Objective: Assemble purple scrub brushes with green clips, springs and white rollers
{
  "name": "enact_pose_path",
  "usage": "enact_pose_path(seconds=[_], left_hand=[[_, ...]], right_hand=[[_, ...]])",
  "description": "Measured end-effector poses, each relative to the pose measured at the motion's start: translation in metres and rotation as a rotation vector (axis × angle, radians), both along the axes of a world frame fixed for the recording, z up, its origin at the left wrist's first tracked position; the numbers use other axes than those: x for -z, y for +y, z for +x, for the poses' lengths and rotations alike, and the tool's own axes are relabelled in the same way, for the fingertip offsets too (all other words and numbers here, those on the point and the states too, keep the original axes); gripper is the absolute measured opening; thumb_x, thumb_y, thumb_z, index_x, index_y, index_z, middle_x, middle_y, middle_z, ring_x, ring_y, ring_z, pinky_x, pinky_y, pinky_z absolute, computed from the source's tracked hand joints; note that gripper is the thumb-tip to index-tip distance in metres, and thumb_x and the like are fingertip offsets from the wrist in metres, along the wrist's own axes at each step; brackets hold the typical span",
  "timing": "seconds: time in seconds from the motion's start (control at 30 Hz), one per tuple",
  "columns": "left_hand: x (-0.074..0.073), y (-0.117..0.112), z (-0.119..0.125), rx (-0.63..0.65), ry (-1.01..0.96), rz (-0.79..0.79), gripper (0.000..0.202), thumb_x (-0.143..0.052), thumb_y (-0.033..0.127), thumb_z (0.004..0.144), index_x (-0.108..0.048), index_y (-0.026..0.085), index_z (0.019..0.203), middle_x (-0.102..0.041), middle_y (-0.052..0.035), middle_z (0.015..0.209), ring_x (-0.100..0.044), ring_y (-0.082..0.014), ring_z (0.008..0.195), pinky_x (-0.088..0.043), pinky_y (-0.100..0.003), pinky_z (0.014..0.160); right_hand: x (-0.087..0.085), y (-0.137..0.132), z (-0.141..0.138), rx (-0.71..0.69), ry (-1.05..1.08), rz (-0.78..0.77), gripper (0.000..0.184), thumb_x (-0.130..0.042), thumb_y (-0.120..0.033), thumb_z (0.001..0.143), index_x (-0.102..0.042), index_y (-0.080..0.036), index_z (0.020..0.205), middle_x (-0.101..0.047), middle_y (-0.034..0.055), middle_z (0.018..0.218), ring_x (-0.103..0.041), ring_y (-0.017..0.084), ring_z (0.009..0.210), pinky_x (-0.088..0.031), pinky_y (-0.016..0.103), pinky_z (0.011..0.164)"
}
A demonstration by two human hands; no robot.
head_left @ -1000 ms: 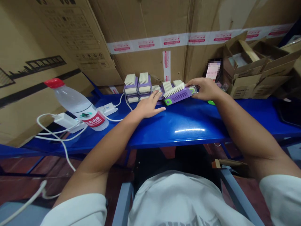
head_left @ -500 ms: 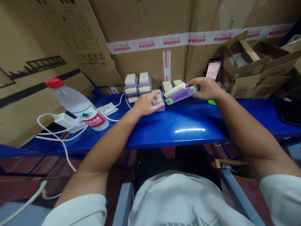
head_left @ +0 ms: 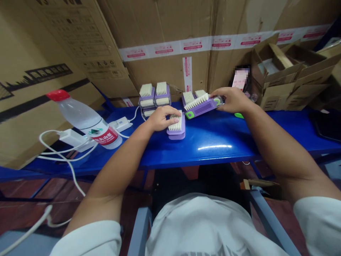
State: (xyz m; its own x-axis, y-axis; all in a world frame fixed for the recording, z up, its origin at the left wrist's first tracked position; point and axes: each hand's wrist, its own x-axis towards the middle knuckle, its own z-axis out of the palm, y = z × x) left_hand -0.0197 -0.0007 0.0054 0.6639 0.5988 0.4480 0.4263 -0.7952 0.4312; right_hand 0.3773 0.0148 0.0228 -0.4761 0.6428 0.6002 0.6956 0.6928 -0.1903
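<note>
My left hand is closed on a purple scrubbing brush, thumb and fingers over its cream bristles, which face up. That brush rests on the blue table. My right hand grips the right end of a purple and green brush with a clear end piece. This brush lies at a slant, its bristles turned up and away from me. Behind it, more brush bristles show, partly hidden. To the left at the back stand several purple brushes, stacked with bristles up.
A water bottle with a red cap leans at the left, by a white power adapter and cables. Cardboard sheets wall off the back. At the right are a phone, open cardboard boxes and a dark flat object.
My left hand has drawn its brush toward me and slightly left, away from the slanted brush. My right hand keeps nearly the same place and grip.
</note>
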Motion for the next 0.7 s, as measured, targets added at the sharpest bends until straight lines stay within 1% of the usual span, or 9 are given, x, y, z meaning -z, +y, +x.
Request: enact_pose_path(seconds=[0.07, 0.13, 0.2, 0.27, 0.33, 0.43, 0.53, 0.6, 0.7], left_hand=[[0.000, -0.002, -0.001, 0.027, -0.089, -0.108, 0.060, -0.076, 0.082, 0.092, -0.093, 0.024, 0.099, -0.092, -0.0142, 0.109, -0.088, -0.0334, 0.104, -0.070, -0.045, 0.096], [0.000, -0.005, 0.001, 0.042, -0.172, -0.255, 0.060, -0.084, 0.082, 0.086, -0.092, 0.022, 0.093, -0.092, -0.0142, 0.100, -0.087, -0.0315, 0.089, -0.070, -0.042, 0.078], [0.001, -0.007, 0.005, 0.045, -0.274, -0.354, 0.060, -0.089, 0.080, 0.080, -0.090, 0.021, 0.092, -0.091, -0.0146, 0.099, -0.086, -0.0312, 0.087, -0.071, -0.041, 0.073], [0.003, -0.006, 0.010, 0.003, -0.376, -0.324, 0.057, -0.090, 0.076, 0.080, -0.087, 0.020, 0.093, -0.089, -0.0131, 0.095, -0.085, -0.0290, 0.085, -0.071, -0.040, 0.074], [0.005, -0.003, 0.012, -0.099, -0.432, -0.208, 0.050, -0.088, 0.068, 0.083, -0.084, 0.020, 0.096, -0.085, -0.0086, 0.087, -0.080, -0.0228, 0.074, -0.067, -0.036, 0.069], [0.006, 0.001, 0.011, -0.221, -0.402, -0.089, 0.041, -0.087, 0.058, 0.083, -0.082, 0.021, 0.098, -0.080, -0.0046, 0.085, -0.070, -0.0166, 0.064, -0.059, -0.031, 0.062], [0.008, 0.002, 0.009, -0.219, -0.294, -0.149, 0.036, -0.085, 0.054, 0.085, -0.082, 0.020, 0.096, -0.079, -0.0041, 0.080, -0.073, -0.0183, 0.066, -0.060, -0.032, 0.065], [0.009, 0.001, 0.009, -0.191, -0.221, -0.204, 0.034, -0.085, 0.051, 0.086, -0.083, 0.020, 0.097, -0.081, -0.0054, 0.081, -0.078, -0.0212, 0.073, -0.066, -0.035, 0.073], [0.012, 0.002, 0.012, -0.216, -0.117, -0.193, 0.029, -0.085, 0.048, 0.087, -0.085, 0.021, 0.097, -0.087, -0.0079, 0.091, -0.084, -0.0256, 0.087, -0.072, -0.043, 0.091]], right_hand=[[0.000, 0.000, -0.001, -0.014, 0.005, 0.003, 0.050, -0.082, -0.029, 0.075, -0.093, -0.026, 0.124, -0.092, 0.0076, 0.123, -0.086, 0.036, 0.109, -0.065, 0.048, 0.096], [0.000, -0.001, -0.001, -0.034, 0.011, -0.007, 0.048, -0.083, -0.032, 0.076, -0.093, -0.027, 0.122, -0.093, 0.0071, 0.121, -0.085, 0.035, 0.106, -0.064, 0.046, 0.093], [-0.001, -0.002, -0.003, -0.054, 0.011, -0.025, 0.046, -0.085, -0.036, 0.077, -0.093, -0.027, 0.121, -0.093, 0.0071, 0.119, -0.085, 0.034, 0.103, -0.063, 0.044, 0.090], [-0.001, -0.004, -0.005, -0.068, -0.006, -0.042, 0.046, -0.088, -0.040, 0.077, -0.093, -0.026, 0.121, -0.093, 0.0073, 0.117, -0.084, 0.033, 0.102, -0.062, 0.042, 0.087], [-0.001, -0.006, -0.009, -0.067, -0.044, -0.038, 0.048, -0.091, -0.044, 0.078, -0.093, -0.027, 0.122, -0.093, 0.0074, 0.118, -0.084, 0.034, 0.103, -0.061, 0.042, 0.087], [0.002, -0.010, -0.021, -0.019, -0.122, 0.017, 0.048, -0.095, -0.049, 0.079, -0.092, -0.029, 0.122, -0.093, 0.0079, 0.120, -0.083, 0.037, 0.109, -0.059, 0.043, 0.089], [0.009, -0.014, -0.038, 0.032, -0.182, 0.070, 0.045, -0.092, -0.050, 0.082, -0.090, -0.027, 0.121, -0.092, 0.0114, 0.118, -0.082, 0.039, 0.110, -0.056, 0.044, 0.086], [0.014, -0.018, -0.049, 0.049, -0.213, 0.083, 0.045, -0.090, -0.047, 0.084, -0.089, -0.025, 0.123, -0.090, 0.0133, 0.119, -0.081, 0.039, 0.109, -0.054, 0.043, 0.082], [0.022, -0.023, -0.061, 0.064, -0.238, 0.081, 0.049, -0.088, -0.044, 0.085, -0.085, -0.026, 0.130, -0.087, 0.0145, 0.129, -0.080, 0.038, 0.102, -0.052, 0.041, 0.076]])
